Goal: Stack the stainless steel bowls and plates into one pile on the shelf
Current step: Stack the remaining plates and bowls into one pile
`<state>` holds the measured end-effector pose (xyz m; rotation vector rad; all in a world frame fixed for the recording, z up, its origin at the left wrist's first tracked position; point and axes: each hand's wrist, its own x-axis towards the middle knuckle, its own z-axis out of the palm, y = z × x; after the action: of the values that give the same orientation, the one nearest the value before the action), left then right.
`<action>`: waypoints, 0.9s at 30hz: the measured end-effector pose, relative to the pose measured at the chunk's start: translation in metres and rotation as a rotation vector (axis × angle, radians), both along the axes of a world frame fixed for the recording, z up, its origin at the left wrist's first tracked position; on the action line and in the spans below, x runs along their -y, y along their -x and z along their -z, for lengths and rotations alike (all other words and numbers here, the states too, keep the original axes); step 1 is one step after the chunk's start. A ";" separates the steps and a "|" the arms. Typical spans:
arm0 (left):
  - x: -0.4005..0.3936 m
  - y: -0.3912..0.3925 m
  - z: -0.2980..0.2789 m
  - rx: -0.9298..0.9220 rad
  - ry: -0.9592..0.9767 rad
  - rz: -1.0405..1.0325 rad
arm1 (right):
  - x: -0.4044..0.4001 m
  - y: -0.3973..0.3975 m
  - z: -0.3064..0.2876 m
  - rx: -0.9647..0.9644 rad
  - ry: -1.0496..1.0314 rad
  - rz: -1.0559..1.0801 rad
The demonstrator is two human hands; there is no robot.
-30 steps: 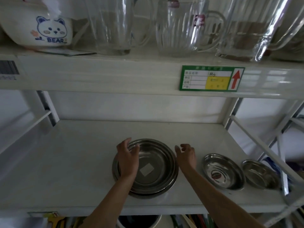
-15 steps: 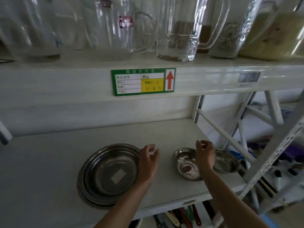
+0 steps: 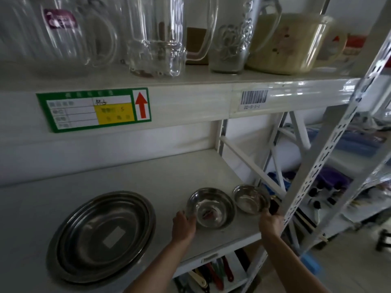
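On the white shelf [image 3: 165, 178], a pile of stainless steel plates [image 3: 101, 235] lies nested toward the left front, its outer rim close to the front edge; a pale rectangular patch shows in the middle of the topmost plate. To the right of the pile, and apart from it, stands a stainless steel bowl [image 3: 211, 207] near the front edge, with a smaller bowl [image 3: 250, 198] just beside it at the right front corner, the two rims close together or touching, which I cannot tell. The left hand [image 3: 183, 226] is at the larger bowl's left rim, fingers curled against its outer wall, not visibly closed around it. The right hand [image 3: 270, 222] is at the front right of the smaller bowl, its fingers reaching the rim; whether they pinch it or only touch it cannot be told. Both bowls sit upright on the shelf surface. Just right of the right hand rises the perforated white upright [image 3: 330, 149] of the rack. On the front of the shelf board above is a green label [image 3: 94, 109] with a red arrow pointing up, and a barcode sticker [image 3: 254, 98] to its right. That upper shelf carries clear glass mugs [image 3: 156, 34] and jugs.
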<state>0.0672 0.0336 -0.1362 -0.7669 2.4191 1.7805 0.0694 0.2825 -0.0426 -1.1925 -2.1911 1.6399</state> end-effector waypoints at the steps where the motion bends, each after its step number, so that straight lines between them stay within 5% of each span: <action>1: -0.002 0.004 0.010 0.013 0.002 0.005 | -0.002 0.001 0.001 0.014 0.029 -0.002; 5: -0.014 0.013 0.020 0.041 0.014 -0.022 | -0.012 0.012 0.009 0.036 0.082 -0.067; 14: -0.031 -0.025 -0.079 0.111 0.168 0.010 | -0.009 0.019 -0.013 0.003 0.103 -0.172; 27: 0.023 -0.009 -0.076 -0.074 0.076 -0.151 | 0.038 0.026 -0.026 -0.157 0.232 -0.247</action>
<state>0.0763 0.0109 -0.0599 -0.9306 2.5525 1.8083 0.0434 0.2450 -0.0171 -0.8300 -2.1672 2.0562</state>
